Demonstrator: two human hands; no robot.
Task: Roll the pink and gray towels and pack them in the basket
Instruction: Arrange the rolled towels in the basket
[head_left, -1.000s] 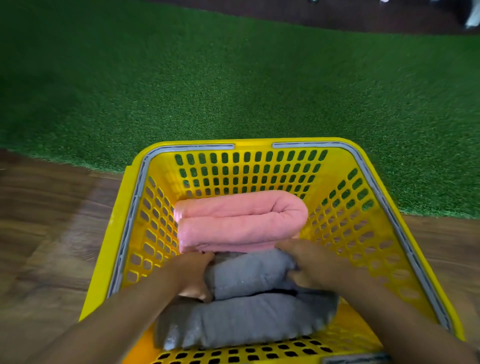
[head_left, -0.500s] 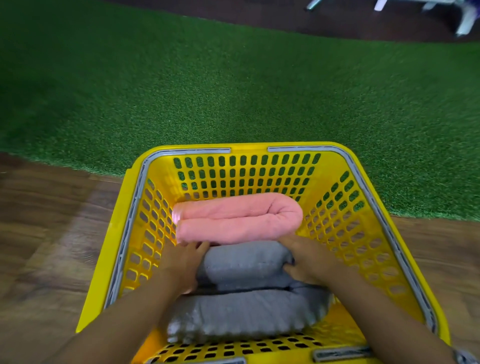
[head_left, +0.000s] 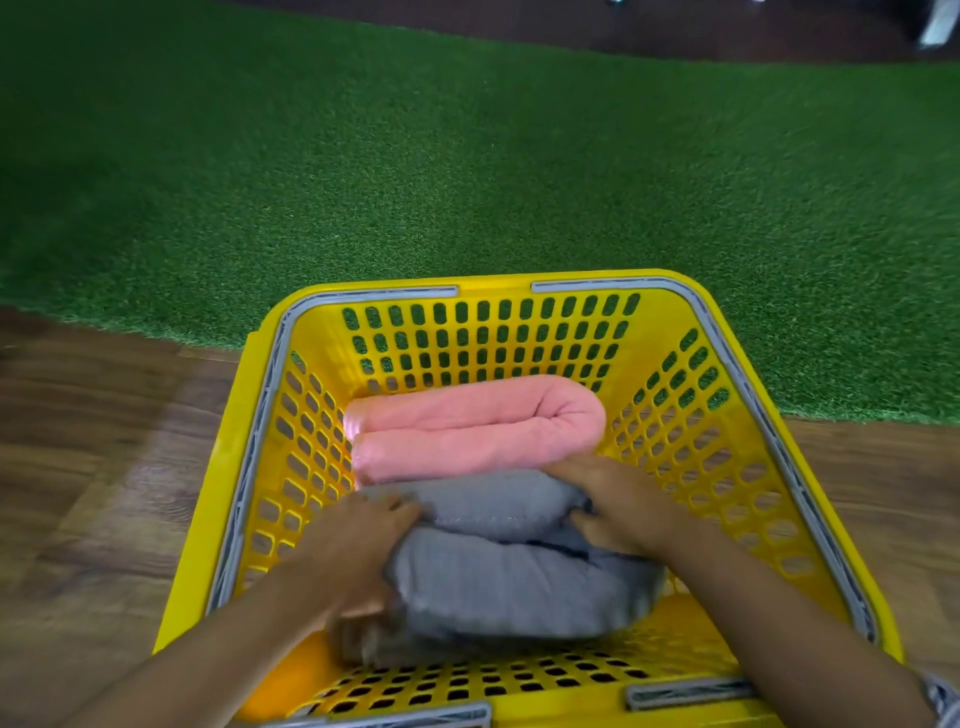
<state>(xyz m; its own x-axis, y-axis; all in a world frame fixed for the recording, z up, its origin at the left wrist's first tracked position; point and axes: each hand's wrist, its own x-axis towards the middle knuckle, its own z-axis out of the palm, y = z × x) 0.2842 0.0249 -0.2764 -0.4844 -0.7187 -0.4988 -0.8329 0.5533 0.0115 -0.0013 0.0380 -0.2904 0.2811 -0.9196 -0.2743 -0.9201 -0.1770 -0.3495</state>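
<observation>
Both rolls are in the yellow basket (head_left: 691, 299). The pink towel (head_left: 472, 426) lies doubled over against the far wall, fold to the right, so the near half of the floor is free for the second roll. The gray towel (head_left: 519, 571), also doubled, sits just in front of it, touching along the seam between them. My left hand (head_left: 353, 556) grips the gray roll's left end, fingers curled over its top and down into the crease; my right hand (head_left: 618, 512) pinches the right end at the bend, fingers wrapped over the upper layer. I hold both ends because the doubled roll, I judge, would spring open if let go before it is wedged. The gray roll's near-left corner is blurred; whether it lies flat on the floor I cannot tell. Basket stands on wood flooring (head_left: 104, 493), its far edge at the green turf (head_left: 467, 156). Judgement: packing nearly complete; remaining step is seating the gray roll snug against the pink one and letting go.
</observation>
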